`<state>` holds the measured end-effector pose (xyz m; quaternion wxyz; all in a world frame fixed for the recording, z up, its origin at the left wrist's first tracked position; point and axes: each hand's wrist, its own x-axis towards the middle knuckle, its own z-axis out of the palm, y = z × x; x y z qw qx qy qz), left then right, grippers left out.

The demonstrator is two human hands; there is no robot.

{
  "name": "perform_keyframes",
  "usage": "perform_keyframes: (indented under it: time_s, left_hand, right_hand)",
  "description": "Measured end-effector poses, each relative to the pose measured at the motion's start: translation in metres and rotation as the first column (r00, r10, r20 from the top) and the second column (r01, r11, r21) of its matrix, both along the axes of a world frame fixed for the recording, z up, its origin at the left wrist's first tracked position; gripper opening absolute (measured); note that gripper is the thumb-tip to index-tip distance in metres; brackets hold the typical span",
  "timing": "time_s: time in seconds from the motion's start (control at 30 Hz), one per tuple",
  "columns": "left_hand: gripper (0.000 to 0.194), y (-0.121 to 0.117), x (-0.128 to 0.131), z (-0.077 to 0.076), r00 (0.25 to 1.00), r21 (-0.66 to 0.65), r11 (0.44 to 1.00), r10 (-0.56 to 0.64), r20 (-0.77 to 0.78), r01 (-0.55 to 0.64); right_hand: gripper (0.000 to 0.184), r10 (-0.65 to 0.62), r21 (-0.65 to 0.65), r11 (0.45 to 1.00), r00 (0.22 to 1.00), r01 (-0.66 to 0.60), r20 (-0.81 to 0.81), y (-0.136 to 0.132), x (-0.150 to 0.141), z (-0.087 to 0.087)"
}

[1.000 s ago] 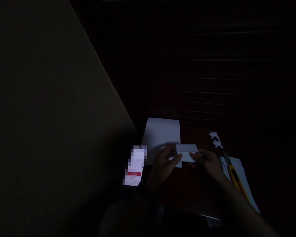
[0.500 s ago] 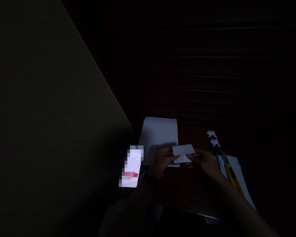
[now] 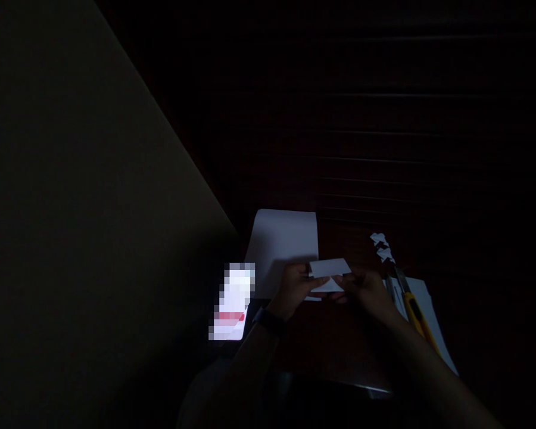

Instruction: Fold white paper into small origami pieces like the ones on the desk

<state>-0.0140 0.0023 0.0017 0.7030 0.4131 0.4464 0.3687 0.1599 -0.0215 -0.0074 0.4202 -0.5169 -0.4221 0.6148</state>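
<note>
The left hand [image 3: 292, 291] and right hand [image 3: 373, 293] clamp their fingers on the folded paper [image 3: 329, 267], thumbs nearly meeting, probably to steady its crease.

1 lit screen [image 3: 234, 301] glows near the wall [image 3: 93, 190], while 1 yellow cutter [image 3: 418, 319] lies over white papers [image 3: 421, 289].

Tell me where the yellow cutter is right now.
In the head view, the yellow cutter lies on the right side, on the white sheets, beyond the right hand, its blade end near the small folded papers.
</note>
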Motion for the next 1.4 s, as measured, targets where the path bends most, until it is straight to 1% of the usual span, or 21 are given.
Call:
perform_keyframes:
  time_s: [0.17, 0.3, 0.47, 0.6, 0.63, 0.7, 0.8, 0.87, 0.93, 1.03, 1.1, 1.2, 1.3, 1.4]
  left_hand:
    - [0.04, 0.001, 0.0, -0.002, 1.0, -0.015, 1.0, 0.004, -0.019, -0.004]
    - [0.039, 0.002, -0.001, -0.003, 1.0, -0.014, 1.0, 0.0, -0.014, 0.0]
    - [0.04, 0.002, -0.002, 0.005, 1.0, -0.036, 0.999, 0.018, -0.007, -0.018]
    - [0.04, 0.002, -0.002, 0.011, 0.995, -0.051, 0.997, 0.055, 0.081, -0.051]
    - [0.041, 0.002, -0.002, 0.011, 0.993, -0.049, 0.997, 0.06, 0.098, -0.056]
    - [0.042, 0.002, -0.001, 0.009, 0.991, -0.051, 0.996, 0.073, 0.11, -0.068]
    - [0.044, 0.002, 0.001, 0.003, 0.989, -0.053, 0.993, 0.107, 0.1, -0.102]
    - [0.045, 0.002, 0.002, 0.0, 0.987, -0.043, 0.991, 0.127, 0.098, -0.123]
    - [0.043, 0.001, 0.004, -0.001, 0.986, -0.034, 0.99, 0.14, 0.096, -0.137]
    - [0.039, 0.0, 0.005, -0.002, 0.988, -0.001, 0.992, 0.125, 0.089, -0.125]
    - [0.034, 0.001, 0.005, -0.004, 0.993, 0.045, 0.993, 0.109, 0.046, -0.111]
    - [0.027, 0.002, 0.003, -0.01, 0.993, 0.109, 0.99, 0.095, -0.064, -0.088]
    - [0.026, 0.002, 0.003, -0.013, 0.989, 0.12, 0.991, 0.08, -0.123, -0.065]
    - [0.027, 0.001, 0.003, -0.011, 0.986, 0.134, 0.989, 0.076, -0.15, -0.055]
  right_hand:
    - [0.037, -0.001, -0.004, 1.0, 1.0, 0.001, -0.013, 0.001, -0.001, 0.003]
    - [0.036, -0.009, -0.015, 1.0, 0.999, 0.009, -0.041, 0.002, -0.001, -0.001]
    - [0.037, -0.037, 0.015, 0.999, 0.996, 0.038, -0.08, -0.001, -0.003, 0.0]
    - [0.043, -0.093, 0.087, 0.991, 0.988, 0.104, -0.124, -0.003, -0.009, 0.005]
    - [0.043, -0.116, 0.102, 0.986, 0.985, 0.129, -0.125, -0.004, -0.011, 0.005]
    - [0.036, -0.172, 0.123, 0.975, 0.978, 0.186, -0.117, -0.005, -0.015, 0.003]
    - [0.022, -0.236, 0.132, 0.96, 0.968, 0.245, -0.081, -0.006, -0.019, 0.0]
    - [0.019, -0.256, 0.127, 0.957, 0.965, 0.261, -0.049, -0.007, -0.019, -0.001]
    - [0.019, -0.272, 0.117, 0.955, 0.962, 0.273, -0.023, -0.006, -0.018, -0.001]
    - [0.02, -0.29, 0.104, 0.953, 0.957, 0.286, 0.024, -0.005, -0.016, -0.002]
    - [0.022, -0.302, 0.102, 0.95, 0.951, 0.294, 0.067, -0.004, -0.014, -0.003]
    - [0.023, -0.316, 0.104, 0.947, 0.942, 0.305, 0.116, -0.003, -0.013, -0.006]
    - [0.024, -0.317, 0.118, 0.946, 0.936, 0.301, 0.154, -0.002, -0.012, -0.005]
    - [0.027, -0.29, 0.15, 0.953, 0.931, 0.261, 0.22, -0.002, -0.013, -0.002]
